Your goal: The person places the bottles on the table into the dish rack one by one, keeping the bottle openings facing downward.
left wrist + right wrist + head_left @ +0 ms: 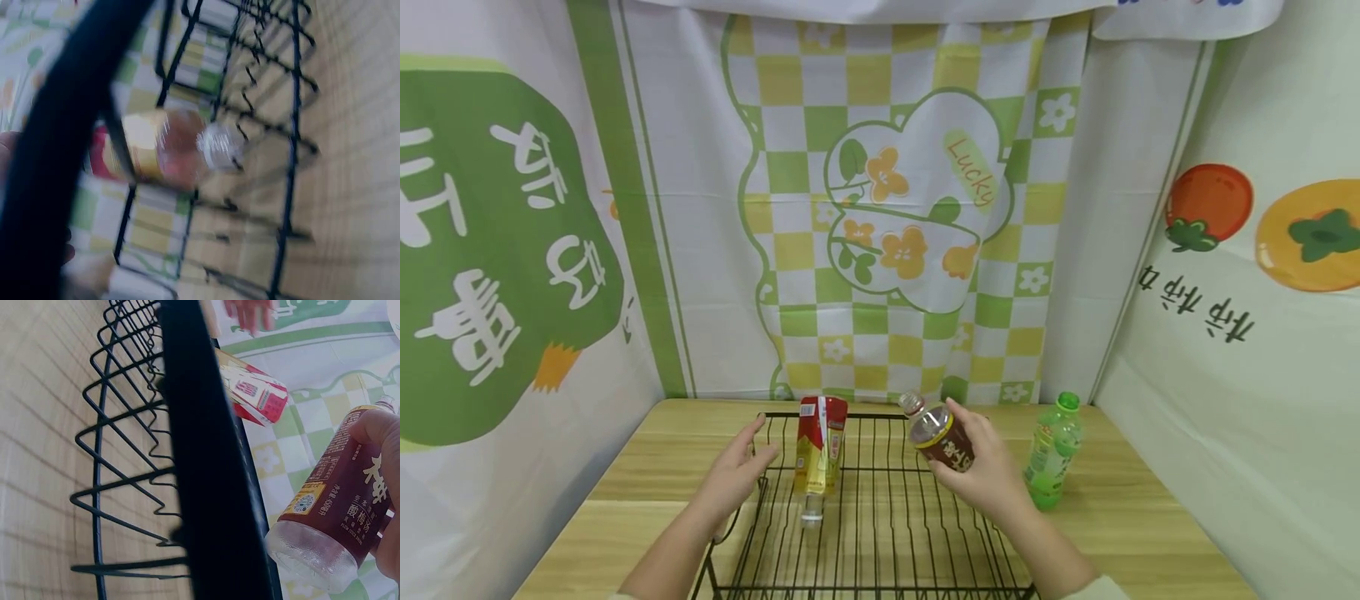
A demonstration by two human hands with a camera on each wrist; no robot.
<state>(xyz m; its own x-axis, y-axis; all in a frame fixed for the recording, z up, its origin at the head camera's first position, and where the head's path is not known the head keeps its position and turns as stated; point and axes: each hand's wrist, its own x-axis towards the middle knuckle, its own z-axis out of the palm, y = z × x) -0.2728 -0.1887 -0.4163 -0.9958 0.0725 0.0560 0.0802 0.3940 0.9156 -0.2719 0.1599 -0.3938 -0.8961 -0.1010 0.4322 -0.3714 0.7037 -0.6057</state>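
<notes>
A plastic bottle with a dark brown label (951, 446) is tilted over the right part of the black wire rack (880, 468). My right hand (988, 475) grips it around the label, its clear neck pointing up and left; the label also shows in the right wrist view (350, 481). Inside the rack's left part stands a red-and-gold package (820, 446) with a clear lower end. My left hand (737, 471) is at the rack's left side, fingers spread and holding nothing, apart from the package. The left wrist view is blurred.
A green-tinted bottle (1054, 454) with a green cap stands on the wooden table (1120, 517), right of the rack. Printed cloth (887, 350) hangs behind the table, with more cloth at both sides. The rack's raised wire rim surrounds its floor.
</notes>
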